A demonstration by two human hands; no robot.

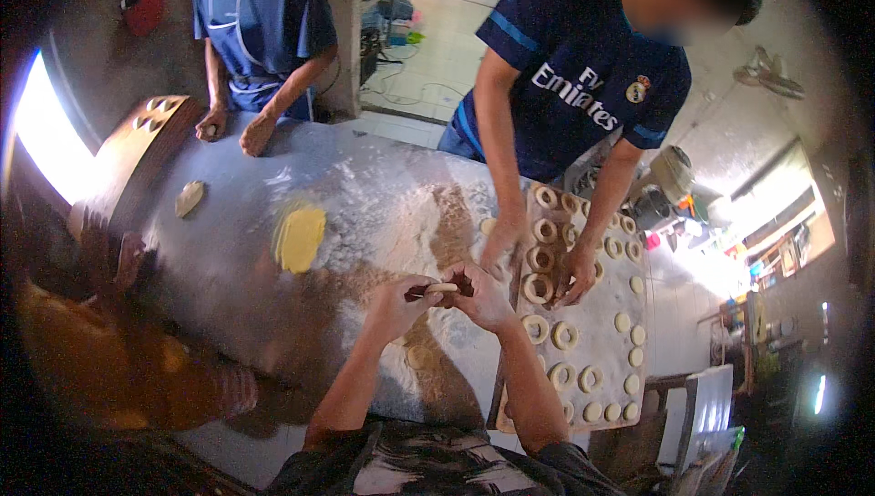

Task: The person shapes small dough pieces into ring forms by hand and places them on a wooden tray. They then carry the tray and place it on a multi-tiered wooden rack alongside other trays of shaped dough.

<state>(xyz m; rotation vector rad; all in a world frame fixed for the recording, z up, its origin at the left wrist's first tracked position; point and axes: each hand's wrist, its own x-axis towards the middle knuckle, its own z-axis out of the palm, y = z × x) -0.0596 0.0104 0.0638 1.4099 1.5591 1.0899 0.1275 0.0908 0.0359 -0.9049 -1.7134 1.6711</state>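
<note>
Over the floured table, my left hand (396, 308) and my right hand (479, 297) come together around a small pale piece of dough (442, 287). Fingertips of both hands pinch it from either side, and its edge faces me. Beneath them a round dough piece (417, 356) lies in the flour, partly in shadow. To my right is a board (605, 306) bearing several dough rings (565, 335) and several small round dough discs (631, 384). A co-worker's hand (576, 274) rests among the rings at the board's left side.
A flat yellow slab (301, 239) lies left of centre on the grey table (228, 263), with a pale dough lump (190, 199) farther left. Another person's hands (258, 134) work at the far left edge. A wooden board (137, 145) with small pieces stands beyond. Someone in orange sits at left.
</note>
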